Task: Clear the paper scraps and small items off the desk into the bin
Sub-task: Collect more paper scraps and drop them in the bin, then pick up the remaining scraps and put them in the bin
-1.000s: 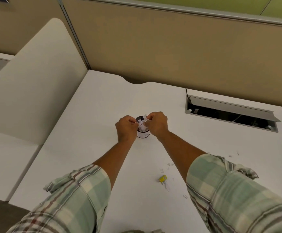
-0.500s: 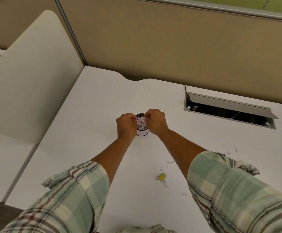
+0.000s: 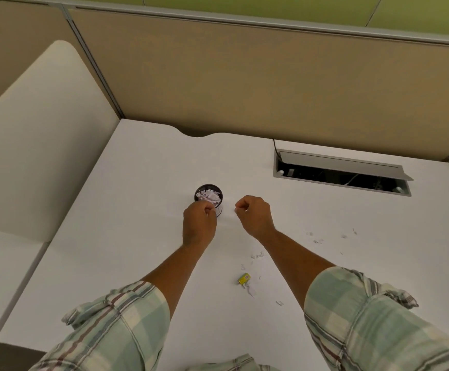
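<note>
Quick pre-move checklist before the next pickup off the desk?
1. Bin upright on the desk: ok.
2. Room left in bin: not ok, paper sits near the rim.
3. Left hand empty: cannot tell, fingers curled shut.
4. Right hand empty: cannot tell, a white bit may be pinched.
5. Yellow item in the open, nothing on it: ok.
6. Scraps remaining near right forearm: not ok, still to clear.

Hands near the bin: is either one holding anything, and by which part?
Cannot be told. The left hand and right hand are curled shut near the bin, fingertips pinched. A whitish fleck at the right fingertips may be a paper scrap; too small to confirm.
</note>
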A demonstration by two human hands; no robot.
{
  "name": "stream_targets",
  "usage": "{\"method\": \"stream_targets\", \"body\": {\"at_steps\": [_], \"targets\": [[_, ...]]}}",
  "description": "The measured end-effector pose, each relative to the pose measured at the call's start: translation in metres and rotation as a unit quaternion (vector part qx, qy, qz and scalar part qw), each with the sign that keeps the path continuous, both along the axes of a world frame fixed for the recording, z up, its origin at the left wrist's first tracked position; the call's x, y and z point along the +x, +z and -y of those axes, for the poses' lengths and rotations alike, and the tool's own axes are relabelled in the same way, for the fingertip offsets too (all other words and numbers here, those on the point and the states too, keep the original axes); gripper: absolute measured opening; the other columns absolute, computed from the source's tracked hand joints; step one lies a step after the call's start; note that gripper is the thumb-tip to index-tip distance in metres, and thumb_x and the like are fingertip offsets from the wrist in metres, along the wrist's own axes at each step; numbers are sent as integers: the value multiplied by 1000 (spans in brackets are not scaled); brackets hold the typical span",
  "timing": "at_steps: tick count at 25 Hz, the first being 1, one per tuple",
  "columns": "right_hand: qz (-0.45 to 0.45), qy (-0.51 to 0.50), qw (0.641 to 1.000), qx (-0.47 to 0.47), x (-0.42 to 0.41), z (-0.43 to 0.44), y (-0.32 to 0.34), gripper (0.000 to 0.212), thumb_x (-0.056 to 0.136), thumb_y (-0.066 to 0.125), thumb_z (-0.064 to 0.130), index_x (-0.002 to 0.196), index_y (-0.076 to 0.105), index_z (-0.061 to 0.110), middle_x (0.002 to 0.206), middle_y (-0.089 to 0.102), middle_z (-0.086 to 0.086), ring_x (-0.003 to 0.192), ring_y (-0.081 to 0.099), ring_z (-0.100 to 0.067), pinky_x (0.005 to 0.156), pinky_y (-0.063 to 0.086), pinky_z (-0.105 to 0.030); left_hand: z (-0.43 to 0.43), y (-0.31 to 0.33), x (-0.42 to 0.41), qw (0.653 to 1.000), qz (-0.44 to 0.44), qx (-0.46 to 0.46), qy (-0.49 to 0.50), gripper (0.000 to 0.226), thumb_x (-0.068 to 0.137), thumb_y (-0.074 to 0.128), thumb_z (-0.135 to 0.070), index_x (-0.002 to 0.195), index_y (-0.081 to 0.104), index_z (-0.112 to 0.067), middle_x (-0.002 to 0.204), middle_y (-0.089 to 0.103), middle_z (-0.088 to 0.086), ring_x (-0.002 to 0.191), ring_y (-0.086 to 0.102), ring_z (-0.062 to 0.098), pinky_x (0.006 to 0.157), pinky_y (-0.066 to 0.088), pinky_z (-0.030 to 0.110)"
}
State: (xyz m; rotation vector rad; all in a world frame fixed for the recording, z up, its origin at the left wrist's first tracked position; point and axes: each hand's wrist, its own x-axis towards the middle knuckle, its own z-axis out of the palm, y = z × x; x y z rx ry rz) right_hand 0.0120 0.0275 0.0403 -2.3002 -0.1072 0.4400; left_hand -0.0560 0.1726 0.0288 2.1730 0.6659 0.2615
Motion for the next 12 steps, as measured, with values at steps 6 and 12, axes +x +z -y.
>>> {"method": "stream_targets", "body": {"at_steps": [6,12], "targets": [[-43,-41,998,-18,-37,90,-24,18,89,57,6,91,73,14,88,70,6,85,65,-13,69,48,-20,55,-33,-30,995,-80,-19,-60,9,87,67,-12,94,72,-14,93,70,-1,83,62,11,66,37,6],[-60,-97,992,-52,-47,196,-41,18,90,58,7,96,73,14,101,73,0,97,66,-17,80,46,-20,97,-52,-30,983,-146,-1,-108,17,87,69,-15,104,71,-14,105,69,4,93,63,16,81,46,24]]}}
